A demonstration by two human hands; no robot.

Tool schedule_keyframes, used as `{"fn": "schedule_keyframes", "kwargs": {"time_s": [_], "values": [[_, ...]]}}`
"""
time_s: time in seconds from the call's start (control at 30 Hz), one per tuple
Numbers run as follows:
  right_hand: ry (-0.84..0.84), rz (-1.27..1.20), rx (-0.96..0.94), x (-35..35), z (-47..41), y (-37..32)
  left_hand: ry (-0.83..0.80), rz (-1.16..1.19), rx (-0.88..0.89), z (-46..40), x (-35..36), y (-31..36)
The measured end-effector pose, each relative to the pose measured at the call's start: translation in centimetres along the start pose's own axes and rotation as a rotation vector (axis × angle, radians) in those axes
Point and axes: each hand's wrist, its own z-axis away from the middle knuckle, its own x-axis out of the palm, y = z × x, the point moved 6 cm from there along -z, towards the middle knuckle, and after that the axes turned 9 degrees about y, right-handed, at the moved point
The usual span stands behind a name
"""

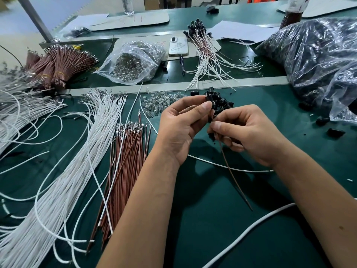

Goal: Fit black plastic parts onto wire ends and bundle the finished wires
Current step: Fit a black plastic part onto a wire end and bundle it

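Nearest: green table (212, 219), with a thick white cable (251, 225) crossing its lower right part.

Left of the forearms: loose brown wires (123, 171) lying in a sheaf with metal terminals at their far ends; beside them, further left, a large fan of white wires (63, 182).

Centre, held above the table: left hand (179, 128), thumb and fingers pinching a black plastic part (209, 100) at its tips. Right hand (249, 134), fingers curled, thumb and forefinger pinching a single brown wire (231, 171) just below that part; the wire's free end trails down toward the near edge. Whether the wire end is seated in the part cannot be told.

Just behind the hands: a small heap of black plastic parts (224, 105) on the table, and a scatter of clear bulbs (158, 102) to its left.

Further back: an open clear bag of bulbs (133, 62); tied bundles of brown wires (61, 64) at left; a pile of finished wires with black ends (206, 55); a white phone (178, 46).

Far right: a large plastic bag of black parts (316, 57).
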Motion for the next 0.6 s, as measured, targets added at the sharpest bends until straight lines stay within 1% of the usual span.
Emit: {"fn": "schedule_keyframes", "kwargs": {"time_s": [0.3,0.5,0.6], "values": [[-0.041,0.046,-0.023,0.12,-0.01,-0.10,0.031,0.029,0.027,-0.14,-0.42,0.25],[-0.028,0.048,-0.025,-0.02,-0.05,-0.15,0.016,0.046,0.030,-0.19,-0.39,0.28],[0.019,-0.006,-0.019,0.05,-0.03,-0.04,0.001,0.053,0.053,-0.19,-0.32,0.42]]}}
